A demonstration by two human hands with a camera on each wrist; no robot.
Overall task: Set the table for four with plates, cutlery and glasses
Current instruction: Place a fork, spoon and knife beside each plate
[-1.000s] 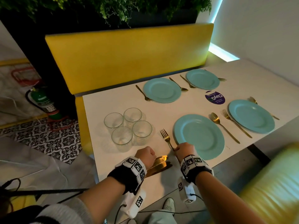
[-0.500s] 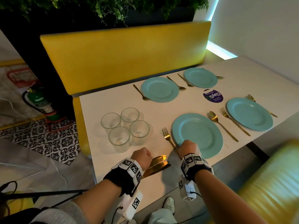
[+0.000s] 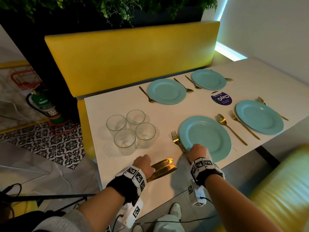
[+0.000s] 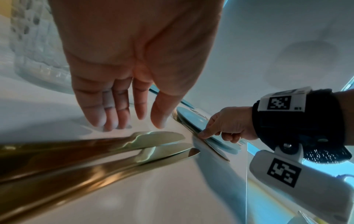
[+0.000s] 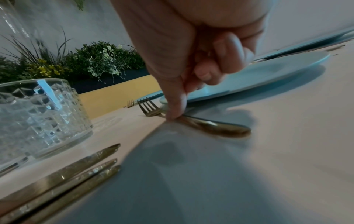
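Note:
Four teal plates lie on the white table (image 3: pixel 160 114), each flanked by a gold fork and spoon. At the near left plate (image 3: pixel 205 136) my right hand (image 3: pixel 196 151) has its fingers curled in, and one fingertip (image 5: pixel 174 113) presses on the handle of the gold fork (image 5: pixel 210 125), which lies flat against the plate's left rim. My left hand (image 4: pixel 118 119) reaches down with straight fingers touching the table just beyond three gold knives (image 3: pixel 163 168), which lie side by side near the front edge. Several clear glasses (image 3: pixel 131 129) stand clustered at the left.
A purple round sticker (image 3: pixel 221 98) sits between the plates. A yellow bench back (image 3: pixel 133 59) runs along the far side, and a yellow seat (image 3: pixel 275 190) lies at my right. A green extinguisher (image 3: pixel 45 106) stands on the floor at the left.
My right hand has slid the fork closer to the near plate's rim. The left hand stays by the knives.

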